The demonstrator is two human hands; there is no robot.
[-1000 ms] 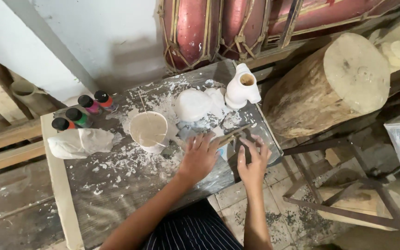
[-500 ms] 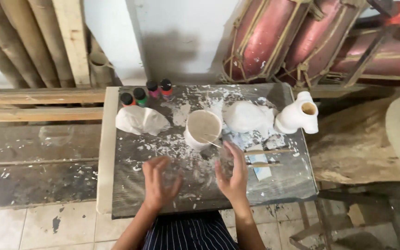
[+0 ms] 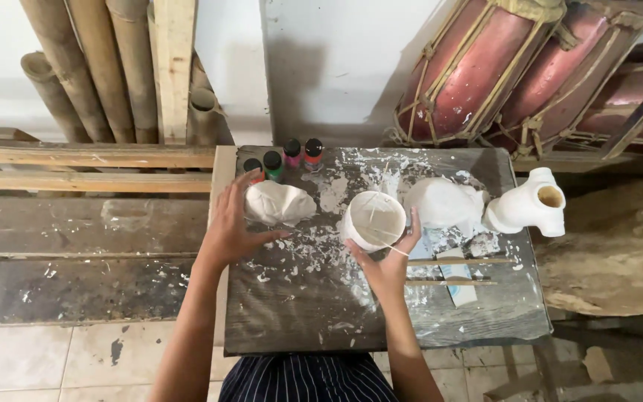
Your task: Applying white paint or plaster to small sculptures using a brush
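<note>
My right hand [image 3: 386,262] is wrapped around the near side of a white cup [image 3: 373,218] that holds a thin stick and stands mid-table. My left hand [image 3: 232,223] rests with spread fingers on the table's left part, its fingertips touching a white plaster lump [image 3: 280,202]. Both sit on a dark, plaster-spattered work table [image 3: 321,313].
Several small paint bottles [image 3: 283,158] with dark caps stand at the table's back left. A bigger white plaster form [image 3: 444,202] and a white pipe fitting [image 3: 530,205] lie at the right. Thin sticks [image 3: 452,262] and a flat scraper lie at the right front. Bamboo poles and red drums stand behind.
My left hand moved forward and left onto the plaster lump. My right hand reached up and took hold of the white cup. The view shifted slightly.
</note>
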